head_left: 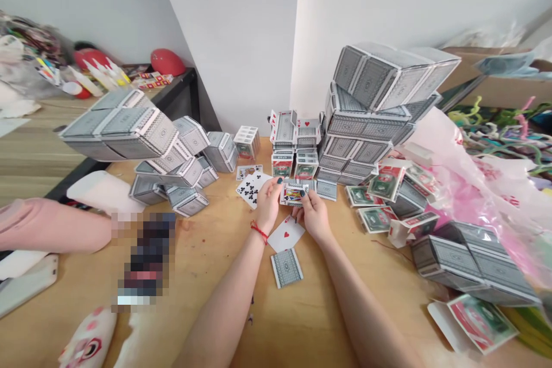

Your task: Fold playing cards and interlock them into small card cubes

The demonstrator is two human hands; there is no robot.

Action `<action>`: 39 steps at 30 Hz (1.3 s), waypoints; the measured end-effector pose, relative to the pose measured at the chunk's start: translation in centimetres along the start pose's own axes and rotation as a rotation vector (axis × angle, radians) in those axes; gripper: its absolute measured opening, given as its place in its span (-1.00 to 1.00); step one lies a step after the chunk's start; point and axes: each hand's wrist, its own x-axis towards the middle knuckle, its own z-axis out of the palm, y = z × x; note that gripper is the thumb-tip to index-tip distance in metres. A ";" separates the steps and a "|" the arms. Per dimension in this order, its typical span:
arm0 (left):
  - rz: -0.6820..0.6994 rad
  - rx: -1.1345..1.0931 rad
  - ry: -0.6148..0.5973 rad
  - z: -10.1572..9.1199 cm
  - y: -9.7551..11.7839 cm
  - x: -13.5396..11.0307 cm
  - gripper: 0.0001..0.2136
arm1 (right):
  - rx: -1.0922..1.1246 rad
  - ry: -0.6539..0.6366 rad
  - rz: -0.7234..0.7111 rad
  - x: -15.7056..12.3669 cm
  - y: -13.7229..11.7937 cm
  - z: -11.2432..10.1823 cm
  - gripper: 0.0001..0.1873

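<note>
A small stack of playing cards [294,194], with a face card on top, is between my hands above the table. My right hand [315,214] pinches its right side, thumb on the front. At its left edge is my left hand [269,202], with a red string on the wrist; its fingers are closed on that edge, partly hidden. Below lie an ace of hearts [286,236] and a face-down card [287,268]. Club cards [252,190] are fanned beside my left hand, with a face card [249,172] behind them.
Tall stacks of wrapped card packs stand at right [366,115] and left [125,132]. Upright card boxes [282,164] are at the back. Opened boxes [377,218] and a pink plastic bag [470,184] lie at right. A pink pouch [52,224] is at left.
</note>
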 end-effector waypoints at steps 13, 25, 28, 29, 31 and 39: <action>0.034 0.175 -0.106 0.4 0.0 -0.5 -0.70 | 0.064 -0.078 0.011 -0.3 0.3 -0.2 -0.60; -0.007 0.154 -0.144 0.7 -0.3 -0.5 -0.79 | 0.057 0.081 -0.023 -0.3 0.0 -0.4 -0.70; -0.007 0.138 -0.114 0.6 -0.6 -0.4 -0.84 | 0.020 0.120 -0.058 -0.2 0.3 -0.6 -0.71; -0.001 0.140 -0.097 0.5 -0.7 -0.3 -0.85 | 0.013 0.125 -0.059 -0.1 0.3 -0.7 -0.72; 0.012 0.147 -0.063 0.4 -0.8 -0.2 -0.87 | 0.011 0.125 -0.049 0.0 0.5 -0.8 -0.73; 0.002 -0.092 0.008 0.8 -0.7 -0.2 -0.75 | 0.270 0.112 0.002 0.1 0.7 -0.4 -0.74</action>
